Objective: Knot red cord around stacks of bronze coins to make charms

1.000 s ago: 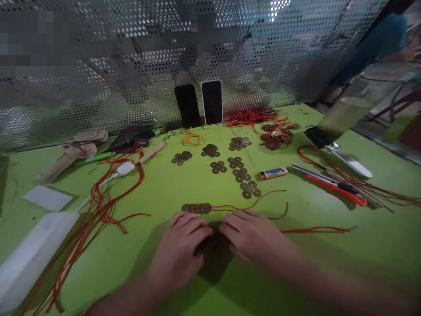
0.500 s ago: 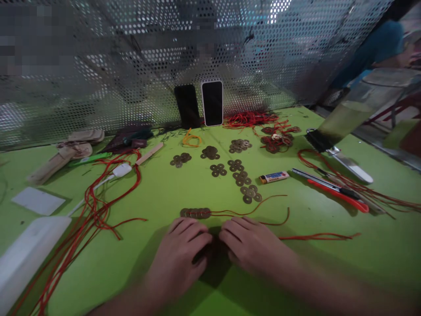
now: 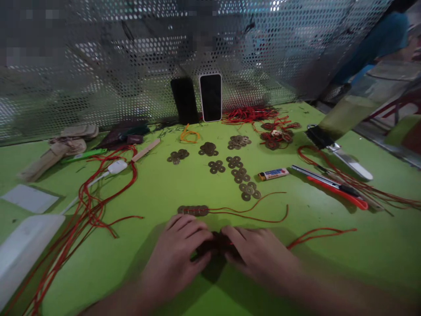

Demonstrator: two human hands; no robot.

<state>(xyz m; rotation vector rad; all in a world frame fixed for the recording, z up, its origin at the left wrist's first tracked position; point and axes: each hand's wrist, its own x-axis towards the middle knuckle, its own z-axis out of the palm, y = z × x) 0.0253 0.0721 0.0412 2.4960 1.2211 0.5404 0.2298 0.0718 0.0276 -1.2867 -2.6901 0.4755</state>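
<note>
Near the table's front edge, my left hand (image 3: 179, 254) and my right hand (image 3: 261, 250) face each other, fingers curled. Between them they pinch dark round coins (image 3: 217, 242) with a bit of red cord showing; most of this piece is hidden by the fingers. A red cord (image 3: 344, 231) trails out beyond my right hand. Just past my fingertips lies a row of overlapping coins (image 3: 193, 210) strung on red cord, its two loose ends stretching right. Farther off, several flower-shaped clusters of holed coins (image 3: 241, 175) lie on the green table (image 3: 148, 241).
On the right are a lighter (image 3: 272, 174), a red utility knife (image 3: 338, 188), a black-bristled brush (image 3: 348, 162) and a tilted clear container (image 3: 348, 114). Red cords (image 3: 83, 210) and a white power strip (image 3: 29, 250) lie left. Two phones (image 3: 211, 97) lean against a perforated metal panel (image 3: 138, 66).
The fingers have tilted up and parted slightly, so the dark coins between them now show. The red cord end beyond my right hand has shifted. The view has moved slightly.
</note>
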